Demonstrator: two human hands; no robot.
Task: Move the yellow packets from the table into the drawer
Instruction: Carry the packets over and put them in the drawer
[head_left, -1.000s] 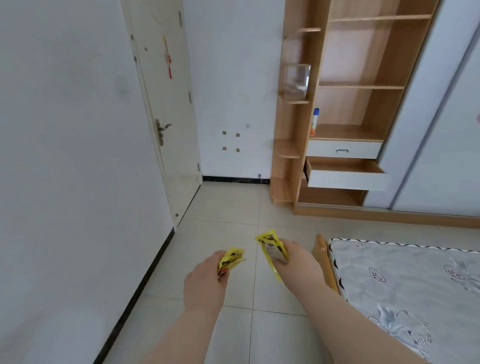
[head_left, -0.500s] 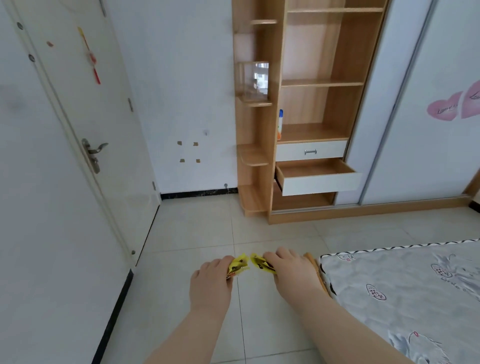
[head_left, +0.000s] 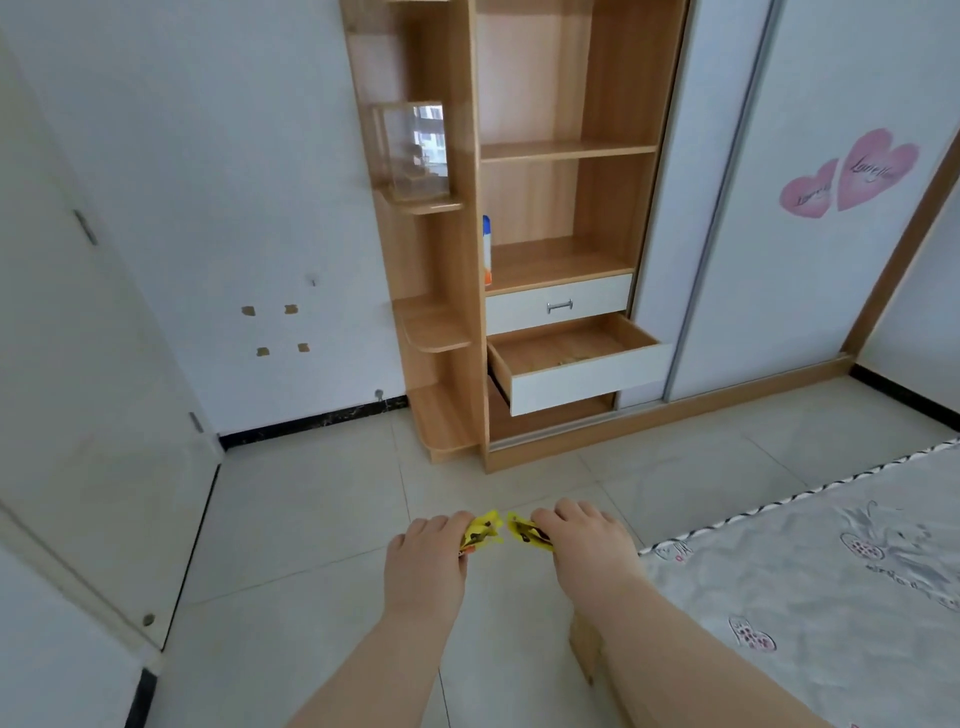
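Note:
My left hand (head_left: 423, 564) grips a crumpled yellow packet (head_left: 483, 529), and my right hand (head_left: 592, 545) grips another yellow packet (head_left: 527, 531). Both hands are held out in front of me over the tiled floor, the two packets almost touching. Ahead stands a wooden shelf unit with a white-fronted open drawer (head_left: 582, 382) pulled out at its lower part. Something small and pale lies on the drawer's wooden bottom. Above it a second white drawer (head_left: 558, 304) is closed. The table is not in view.
A bed with a grey patterned cover (head_left: 810, 561) fills the lower right, its wooden corner beside my right arm. A white door (head_left: 78, 389) is at the left. A sliding wardrobe door with pink heart stickers (head_left: 852, 176) stands right of the shelves. A bottle (head_left: 487, 249) stands on a shelf.
I have turned right and moved closer to the shelf unit, so the open drawer looks larger. My hands have come together with the packets side by side.

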